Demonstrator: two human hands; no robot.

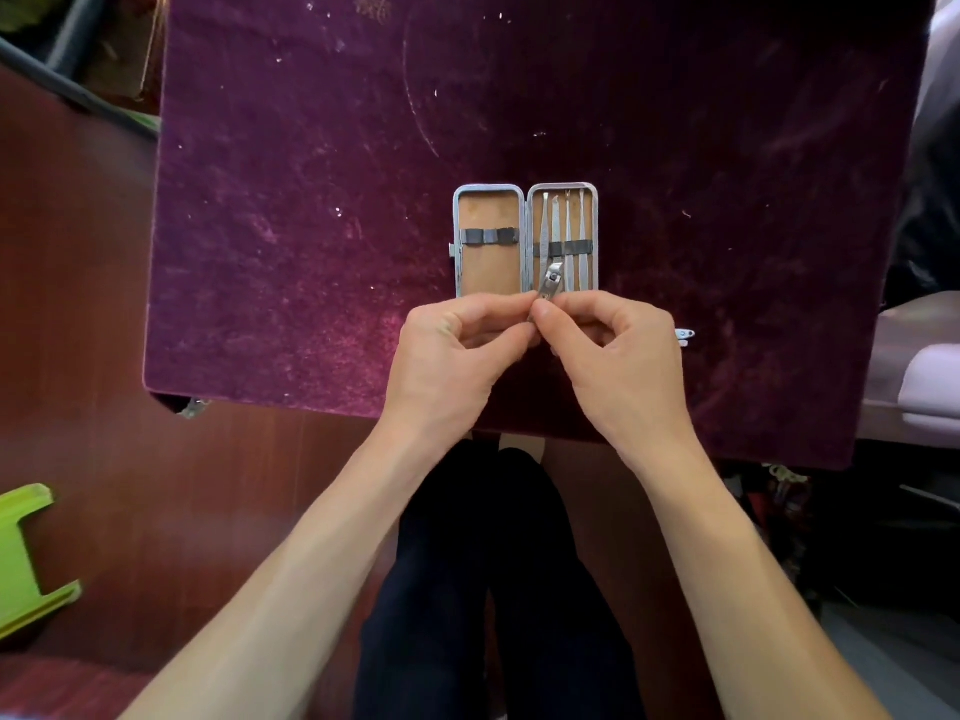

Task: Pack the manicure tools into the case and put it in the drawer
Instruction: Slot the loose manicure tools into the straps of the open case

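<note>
A small metal-rimmed manicure case [488,272] lies open on the purple velvet table [311,200]. Its left half holds only an elastic band. Several slim steel tools [569,226] sit under the band in its right half. Just in front of the case, my left hand [452,356] and my right hand [618,350] both pinch a steel nail clipper [549,282] by its near end, its far end pointing up over the case's right half. Another small steel tool [684,335] lies on the velvet to the right of my right hand, partly hidden by it.
The table's near edge runs just in front of my wrists, with my dark-clothed legs [498,589] below it. A green plastic object [26,558] lies on the red-brown floor at lower left. Pale furniture [930,387] stands to the right.
</note>
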